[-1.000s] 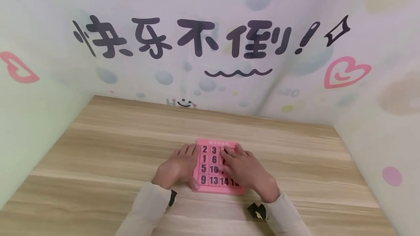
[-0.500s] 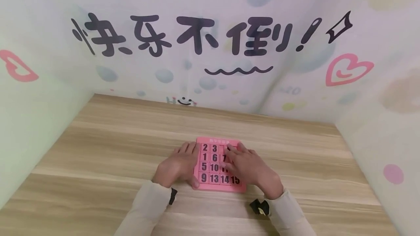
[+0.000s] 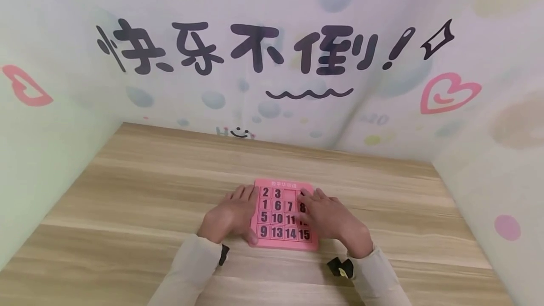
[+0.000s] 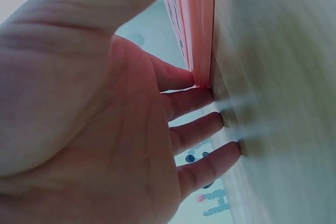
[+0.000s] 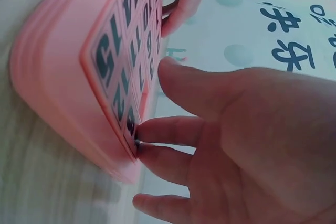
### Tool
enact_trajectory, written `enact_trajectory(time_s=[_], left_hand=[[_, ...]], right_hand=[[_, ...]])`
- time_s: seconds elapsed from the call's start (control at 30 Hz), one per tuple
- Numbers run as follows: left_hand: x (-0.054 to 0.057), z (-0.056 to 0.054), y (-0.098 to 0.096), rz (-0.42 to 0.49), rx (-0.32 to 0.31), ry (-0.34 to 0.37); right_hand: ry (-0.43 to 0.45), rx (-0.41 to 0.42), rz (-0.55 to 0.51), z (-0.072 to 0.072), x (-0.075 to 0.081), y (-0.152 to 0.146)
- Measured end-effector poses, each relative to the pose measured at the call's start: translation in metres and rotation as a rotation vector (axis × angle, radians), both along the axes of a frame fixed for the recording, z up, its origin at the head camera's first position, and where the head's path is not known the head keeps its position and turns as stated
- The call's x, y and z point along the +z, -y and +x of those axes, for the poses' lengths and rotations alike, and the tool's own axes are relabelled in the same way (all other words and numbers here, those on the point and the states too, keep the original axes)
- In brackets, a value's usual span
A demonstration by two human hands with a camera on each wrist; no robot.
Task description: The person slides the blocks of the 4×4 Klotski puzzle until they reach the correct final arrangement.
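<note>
A pink sliding number puzzle (image 3: 284,246) lies flat between my hands, its tiles printed with black numbers. In the top row, past the 2 and 3 tiles, is a bare slot (image 3: 290,194). My left hand (image 3: 231,214) rests along the puzzle's left side, thumb at the near left corner. The left wrist view shows its fingers extended, with tips down at the table. My right hand (image 3: 331,216) reaches over the right side, fingertips touching the top-right tile, whose number is mostly covered. In the right wrist view, two right fingertips (image 5: 144,153) sit at the puzzle's far right corner.
The puzzle lies on a wood-grain table (image 3: 170,169). Behind it rises a white backdrop (image 3: 191,103) with black lettering and coloured spots, and pale side panels stand at left and right. Dark bow-like pieces (image 3: 340,267) hang at the sleeve cuffs.
My right fingers have moved right, sliding a top-row tile into the right corner and uncovering the bare slot and the 7 and 11 tiles. My left hand has stayed in place.
</note>
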State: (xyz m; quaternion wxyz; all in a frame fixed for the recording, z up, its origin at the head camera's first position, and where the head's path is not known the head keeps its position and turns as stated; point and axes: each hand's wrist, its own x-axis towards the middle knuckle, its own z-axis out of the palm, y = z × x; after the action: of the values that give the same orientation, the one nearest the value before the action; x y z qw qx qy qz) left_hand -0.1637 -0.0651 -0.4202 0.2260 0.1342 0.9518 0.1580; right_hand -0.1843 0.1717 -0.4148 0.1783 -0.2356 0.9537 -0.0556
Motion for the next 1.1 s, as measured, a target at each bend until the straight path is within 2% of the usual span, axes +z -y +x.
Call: enact_trajectory(time_s=[0.17, 0.33, 0.63, 1.1], left_hand=[[0.001, 0.000, 0.001, -0.008, -0.001, -0.002], [0.001, 0.000, 0.002, -0.017, -0.012, -0.007], [0.000, -0.001, -0.001, -0.026, -0.026, -0.031], [-0.002, -0.002, 0.002, -0.015, -0.019, -0.019]], right_hand=[[-0.058, 0.007, -0.005, 0.000, -0.002, 0.005], [-0.127, 0.068, -0.044, 0.004, -0.011, 0.023], [-0.132, 0.103, -0.019, 0.011, -0.021, 0.034], [-0.121, 0.108, -0.001, 0.006, -0.015, 0.025]])
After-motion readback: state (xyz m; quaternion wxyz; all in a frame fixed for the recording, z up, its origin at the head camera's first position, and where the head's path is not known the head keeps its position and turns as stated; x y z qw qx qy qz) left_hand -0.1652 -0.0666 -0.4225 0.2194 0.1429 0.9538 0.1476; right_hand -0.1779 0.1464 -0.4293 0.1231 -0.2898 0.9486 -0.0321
